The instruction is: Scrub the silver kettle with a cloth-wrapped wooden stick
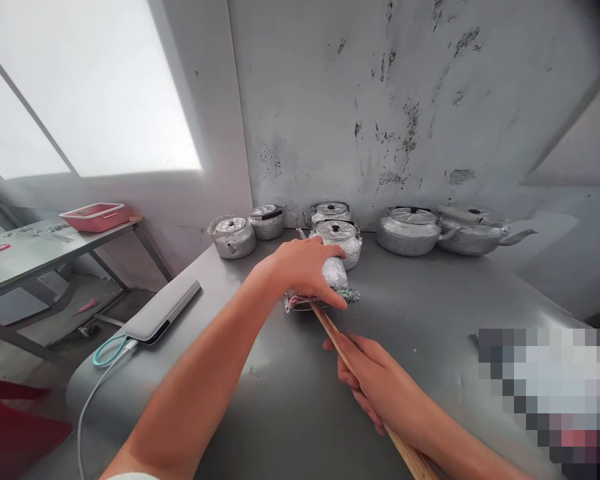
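Note:
My left hand (305,267) is curved over a small silver kettle (335,272) that looks tipped on its side, thumb and forefinger apart around its body. Much of this kettle is hidden behind that hand. A band of red and green braided or knitted material (350,295) runs along its near edge, by the thumb. My right hand (367,373) is closed around a long wooden stick (325,321). The stick's far end meets the kettle's near side below my left hand; whether it goes inside I cannot tell.
Several silver kettles, among them a lidded kettle (337,243) just behind and a wide kettle (410,233), line the wall side of the grey table (280,413). A power bank (163,310) with cables lies left. A pink basket (97,218) sits on another table. The lower right is pixelated.

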A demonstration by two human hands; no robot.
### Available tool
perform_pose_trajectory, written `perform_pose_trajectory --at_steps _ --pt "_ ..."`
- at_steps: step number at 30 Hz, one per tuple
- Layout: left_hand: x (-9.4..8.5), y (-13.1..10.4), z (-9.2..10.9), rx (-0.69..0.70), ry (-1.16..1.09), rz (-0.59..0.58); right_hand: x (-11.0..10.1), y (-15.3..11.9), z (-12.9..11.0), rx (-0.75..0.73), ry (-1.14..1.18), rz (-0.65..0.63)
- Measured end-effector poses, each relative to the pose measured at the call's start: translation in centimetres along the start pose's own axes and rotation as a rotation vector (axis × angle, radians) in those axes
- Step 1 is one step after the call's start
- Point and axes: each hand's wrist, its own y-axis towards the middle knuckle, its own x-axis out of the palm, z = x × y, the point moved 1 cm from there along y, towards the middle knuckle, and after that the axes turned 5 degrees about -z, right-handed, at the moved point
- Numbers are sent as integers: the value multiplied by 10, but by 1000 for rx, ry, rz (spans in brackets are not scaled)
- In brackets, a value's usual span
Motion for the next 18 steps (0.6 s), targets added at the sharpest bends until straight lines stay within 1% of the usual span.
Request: perform_pose_trajectory --at_steps 2,6,8,10,12,18 --pt "-1 0 -1 11 1 -14 1 3 2 -36 9 -12" --pt "-3 0 -6 14 8 3 0 3 2 -1 11 -44" --pt "-5 -1 -9 -14 -7 -10 -3 0 -1 -45 34 -12" --pt "-9 -4 -11 -35 -31 -49 -5 -5 -4 -79 55 21" --pt "-13 -9 -11 -62 -57 -90 -7 -8 -5 -72 79 29" --pt "-25 -27 -8 -229 -70 -192 -8 -6 -3 -36 68 12"
